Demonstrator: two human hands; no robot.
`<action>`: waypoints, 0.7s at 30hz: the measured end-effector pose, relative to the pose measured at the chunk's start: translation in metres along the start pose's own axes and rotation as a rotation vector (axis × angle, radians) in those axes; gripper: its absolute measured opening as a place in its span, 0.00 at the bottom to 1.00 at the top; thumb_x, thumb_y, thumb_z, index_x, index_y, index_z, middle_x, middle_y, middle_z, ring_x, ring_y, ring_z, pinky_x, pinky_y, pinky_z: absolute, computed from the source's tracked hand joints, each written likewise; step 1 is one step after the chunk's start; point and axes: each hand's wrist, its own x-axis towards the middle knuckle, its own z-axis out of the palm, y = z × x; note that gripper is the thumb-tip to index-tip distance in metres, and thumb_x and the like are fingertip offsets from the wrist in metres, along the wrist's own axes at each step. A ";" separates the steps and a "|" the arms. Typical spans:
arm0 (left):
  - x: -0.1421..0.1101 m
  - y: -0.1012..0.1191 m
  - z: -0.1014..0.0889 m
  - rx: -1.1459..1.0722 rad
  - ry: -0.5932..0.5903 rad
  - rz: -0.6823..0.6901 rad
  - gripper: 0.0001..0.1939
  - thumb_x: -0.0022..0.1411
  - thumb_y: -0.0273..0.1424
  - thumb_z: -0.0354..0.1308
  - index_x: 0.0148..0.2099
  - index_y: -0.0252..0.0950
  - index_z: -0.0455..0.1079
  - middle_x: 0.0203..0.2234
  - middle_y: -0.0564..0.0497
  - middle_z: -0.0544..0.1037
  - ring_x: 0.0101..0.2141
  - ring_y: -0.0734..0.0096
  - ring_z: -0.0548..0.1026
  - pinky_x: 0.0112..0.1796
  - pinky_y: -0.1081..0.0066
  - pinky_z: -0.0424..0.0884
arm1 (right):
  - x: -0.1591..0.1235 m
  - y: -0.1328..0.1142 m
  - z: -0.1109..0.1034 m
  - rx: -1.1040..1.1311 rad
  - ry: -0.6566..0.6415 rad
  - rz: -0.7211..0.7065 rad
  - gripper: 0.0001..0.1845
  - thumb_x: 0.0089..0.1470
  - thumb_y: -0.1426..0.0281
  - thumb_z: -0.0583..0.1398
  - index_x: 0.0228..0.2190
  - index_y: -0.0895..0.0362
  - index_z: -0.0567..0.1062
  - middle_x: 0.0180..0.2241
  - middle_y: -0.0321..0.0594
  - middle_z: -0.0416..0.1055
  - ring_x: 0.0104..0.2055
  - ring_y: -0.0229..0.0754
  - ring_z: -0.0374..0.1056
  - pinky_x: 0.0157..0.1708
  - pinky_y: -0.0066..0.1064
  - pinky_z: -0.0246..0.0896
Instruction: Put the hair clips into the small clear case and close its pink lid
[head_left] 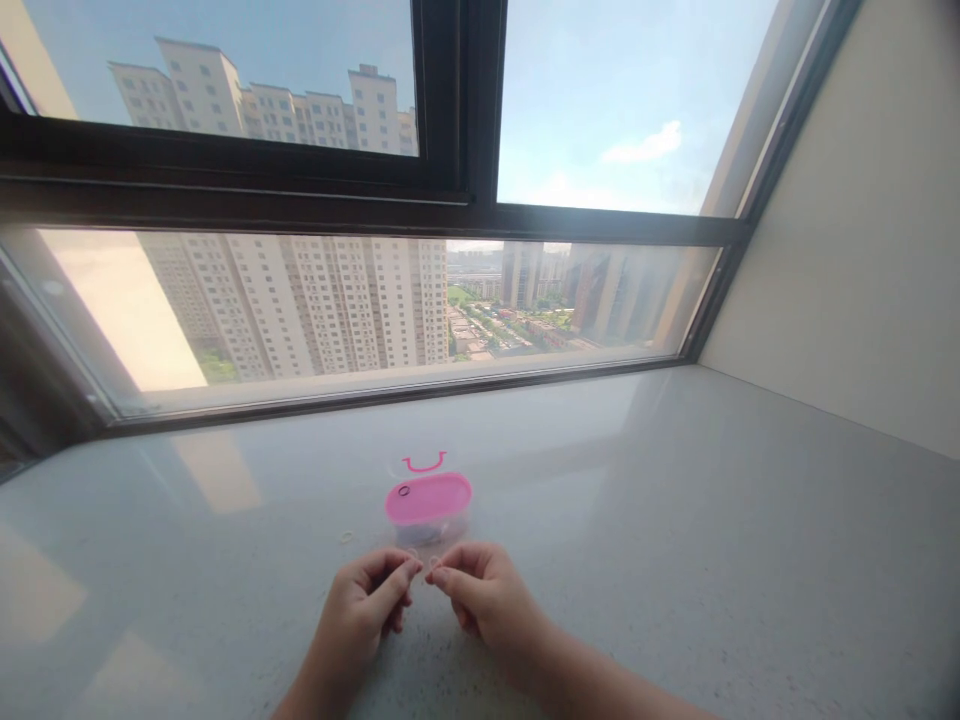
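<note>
My left hand (367, 605) and my right hand (491, 590) are close together above the sill, thumbs and forefingers pinched. Between the left fingertips shows a small pale loop (412, 554), which looks like a thin elastic band. A similar small pale loop (435, 562) is at the right fingertips. I cannot tell whether these are one band or two. Just beyond the hands stands a clear oval plastic box (431, 528) with a pink lid (435, 497). On the lid lies a small dark ring (404, 491). The box's contents are blurred.
Behind the box lies a pink curved handle (425, 467). Another pale loop (346, 537) rests on the speckled white sill (675, 540), left of the box. A dark-framed window (337, 215) rises at the back, and a pale wall (847, 240) bounds the right side.
</note>
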 end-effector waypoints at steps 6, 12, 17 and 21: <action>0.000 0.000 0.000 0.006 0.002 0.010 0.13 0.54 0.39 0.60 0.28 0.32 0.73 0.15 0.57 0.68 0.15 0.77 0.64 0.18 0.76 0.58 | 0.000 -0.001 0.000 0.012 -0.001 -0.025 0.11 0.44 0.63 0.63 0.22 0.60 0.73 0.08 0.26 0.57 0.10 0.28 0.46 0.11 0.23 0.36; -0.002 0.007 0.002 0.002 0.015 0.003 0.12 0.53 0.37 0.60 0.29 0.32 0.74 0.15 0.57 0.68 0.15 0.77 0.63 0.18 0.76 0.57 | 0.000 -0.005 -0.001 -0.005 -0.003 -0.026 0.11 0.45 0.63 0.63 0.22 0.59 0.72 0.09 0.26 0.58 0.10 0.28 0.47 0.11 0.24 0.36; -0.002 0.006 0.001 -0.001 0.004 -0.004 0.12 0.53 0.37 0.60 0.30 0.32 0.74 0.15 0.57 0.68 0.16 0.76 0.64 0.18 0.75 0.58 | 0.000 -0.006 -0.001 0.008 0.000 -0.017 0.10 0.45 0.64 0.63 0.23 0.59 0.72 0.09 0.25 0.58 0.11 0.29 0.48 0.12 0.24 0.36; -0.002 0.003 0.001 -0.008 0.007 -0.010 0.12 0.54 0.37 0.60 0.29 0.33 0.74 0.15 0.57 0.68 0.16 0.77 0.64 0.18 0.76 0.57 | -0.002 -0.006 0.000 0.016 0.006 -0.003 0.11 0.45 0.64 0.63 0.22 0.59 0.72 0.09 0.26 0.58 0.11 0.29 0.47 0.12 0.24 0.36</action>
